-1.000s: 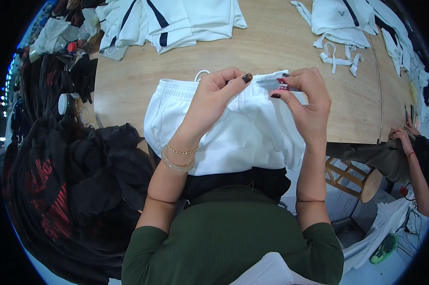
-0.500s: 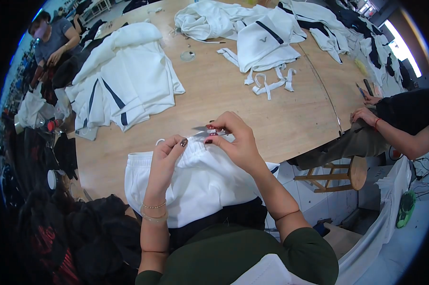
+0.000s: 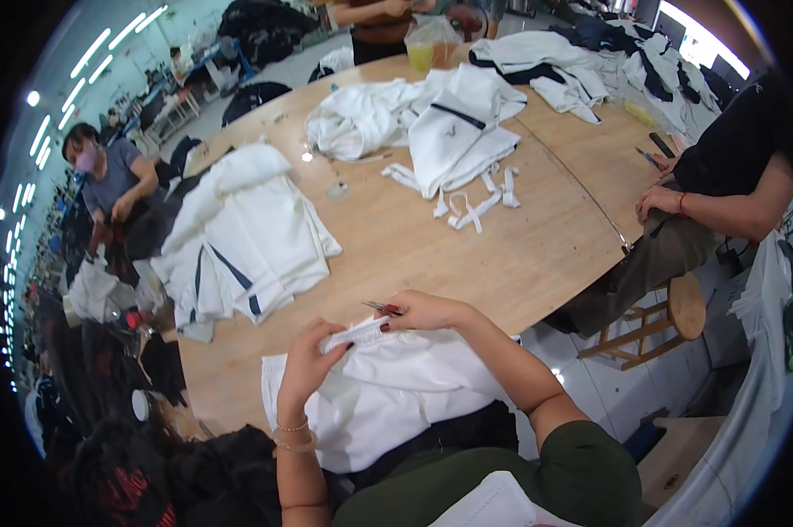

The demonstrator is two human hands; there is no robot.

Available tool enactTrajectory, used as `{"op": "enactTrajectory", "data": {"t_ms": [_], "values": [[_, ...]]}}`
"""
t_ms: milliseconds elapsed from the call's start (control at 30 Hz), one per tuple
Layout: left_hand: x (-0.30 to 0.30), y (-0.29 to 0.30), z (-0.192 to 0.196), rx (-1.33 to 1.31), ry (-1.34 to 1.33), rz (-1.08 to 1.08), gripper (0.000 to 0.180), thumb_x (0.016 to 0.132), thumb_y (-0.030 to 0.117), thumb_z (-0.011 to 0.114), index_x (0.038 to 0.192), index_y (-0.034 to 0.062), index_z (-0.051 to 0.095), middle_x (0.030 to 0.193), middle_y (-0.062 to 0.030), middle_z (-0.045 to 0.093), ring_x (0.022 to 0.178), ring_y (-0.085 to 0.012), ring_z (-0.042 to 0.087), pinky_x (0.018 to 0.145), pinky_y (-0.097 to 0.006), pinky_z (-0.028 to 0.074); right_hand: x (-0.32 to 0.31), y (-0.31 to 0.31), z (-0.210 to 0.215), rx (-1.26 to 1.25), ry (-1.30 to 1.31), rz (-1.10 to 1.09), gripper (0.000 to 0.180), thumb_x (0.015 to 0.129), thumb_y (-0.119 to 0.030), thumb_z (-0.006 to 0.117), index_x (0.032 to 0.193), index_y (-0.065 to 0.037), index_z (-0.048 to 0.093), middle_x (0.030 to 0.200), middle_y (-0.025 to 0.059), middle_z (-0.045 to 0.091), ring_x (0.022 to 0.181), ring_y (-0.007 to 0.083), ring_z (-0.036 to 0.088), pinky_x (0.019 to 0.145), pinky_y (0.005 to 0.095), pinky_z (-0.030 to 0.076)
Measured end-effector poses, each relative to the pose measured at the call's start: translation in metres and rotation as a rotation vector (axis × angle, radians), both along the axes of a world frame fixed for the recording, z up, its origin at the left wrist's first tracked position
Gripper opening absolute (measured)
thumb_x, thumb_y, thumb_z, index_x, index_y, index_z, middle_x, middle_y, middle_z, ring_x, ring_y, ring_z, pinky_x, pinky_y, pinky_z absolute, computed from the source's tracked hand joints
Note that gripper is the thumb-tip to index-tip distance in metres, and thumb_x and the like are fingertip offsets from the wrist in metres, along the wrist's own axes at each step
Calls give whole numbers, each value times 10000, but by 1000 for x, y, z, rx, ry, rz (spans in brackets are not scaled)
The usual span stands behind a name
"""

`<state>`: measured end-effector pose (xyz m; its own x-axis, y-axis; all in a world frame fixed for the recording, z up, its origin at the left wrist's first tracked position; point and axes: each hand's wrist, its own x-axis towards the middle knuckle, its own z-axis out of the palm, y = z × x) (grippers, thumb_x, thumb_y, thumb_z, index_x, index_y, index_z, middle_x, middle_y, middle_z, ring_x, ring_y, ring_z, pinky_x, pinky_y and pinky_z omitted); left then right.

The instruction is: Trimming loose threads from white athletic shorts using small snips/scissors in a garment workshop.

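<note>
At ten o'clock lie folded white garments with navy stripes (image 3: 260,233). The left hand (image 3: 305,367) pinches the gathered waistband (image 3: 358,335) of a white fabric garment (image 3: 396,378) lying across the wooden counter's (image 3: 361,250) near edge, long axis nine to three, waistband toward twelve. The right hand (image 3: 424,312) grips the waistband and red-handled metal snips (image 3: 386,308), tips toward ten. Open wood stretches toward one, reaching white cloth strips (image 3: 477,211).

Blurred red lettering (image 3: 129,486) on black cloth (image 3: 216,464), dark emblem (image 3: 452,133) on white garment (image 3: 459,160)
</note>
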<state>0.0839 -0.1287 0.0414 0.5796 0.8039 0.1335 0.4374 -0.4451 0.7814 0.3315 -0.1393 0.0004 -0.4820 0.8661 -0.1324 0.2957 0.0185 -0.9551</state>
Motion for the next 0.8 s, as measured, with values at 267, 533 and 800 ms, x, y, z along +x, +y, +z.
{"op": "enactTrajectory", "data": {"t_ms": [267,533,800], "values": [[-39,37,23,438,223,232,296,715,2,638,1005,63,648,876,-124,610,730,-270,571,645,-361,438,12,42,80,245,46,-379,180,750,-20,597,928,5,604,769,131,635,684,225,610,616,342,461],[-29,46,-6,804,245,490,580,640,-155,488,1118,141,631,1030,-91,538,899,-256,512,744,-363,418,-8,47,42,729,22,-446,315,732,104,524,992,-52,612,826,103,600,718,232,580,651,318,466],[-38,4,-86,412,475,253,535,695,-26,539,1204,136,581,1230,-107,490,1146,-252,438,1000,-415,256,32,-9,-50,-126,500,-609,328,806,72,476,1092,-27,605,825,64,634,722,113,575,700,244,489]]}}
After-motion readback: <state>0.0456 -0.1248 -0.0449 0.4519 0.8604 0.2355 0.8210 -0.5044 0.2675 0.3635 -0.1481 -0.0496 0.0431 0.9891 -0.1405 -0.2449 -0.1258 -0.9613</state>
